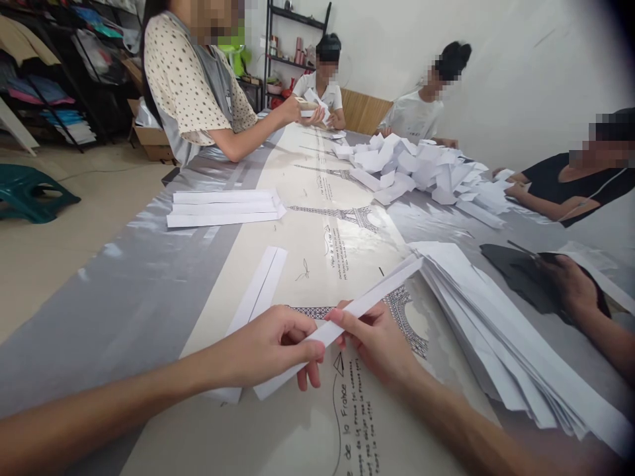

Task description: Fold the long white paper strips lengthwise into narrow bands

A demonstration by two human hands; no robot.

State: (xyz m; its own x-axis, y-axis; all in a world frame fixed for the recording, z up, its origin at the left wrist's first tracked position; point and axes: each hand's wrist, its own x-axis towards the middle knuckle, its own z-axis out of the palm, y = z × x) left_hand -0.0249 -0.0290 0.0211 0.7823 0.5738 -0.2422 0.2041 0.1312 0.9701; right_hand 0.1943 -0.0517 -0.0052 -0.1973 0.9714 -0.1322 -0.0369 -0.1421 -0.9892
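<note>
A long, narrow folded white paper strip (pixel 381 289) slants up and to the right across the near part of the table. My left hand (pixel 282 344) pinches it near its lower end, thumb on top. Close beside, my right hand (pixel 372 334) grips the same strip with thumb and fingers. Under and behind my left hand lies another folded paper strip (pixel 262 277) on the tablecloth. Farther off to the left, several folded strips (pixel 223 208) lie side by side. A fanned stack of long white paper sheets (pixel 496 350) rests to the right of my hands.
The table wears a grey and cream tablecloth (pixel 307 258) printed with Eiffel towers. A heap of folded white papers (pixel 411 165) covers the far right. Several people sit or stand around it; one hand (pixel 575 284) at right is by a black cloth (pixel 516 274). A green stool (pixel 34 192) stands left.
</note>
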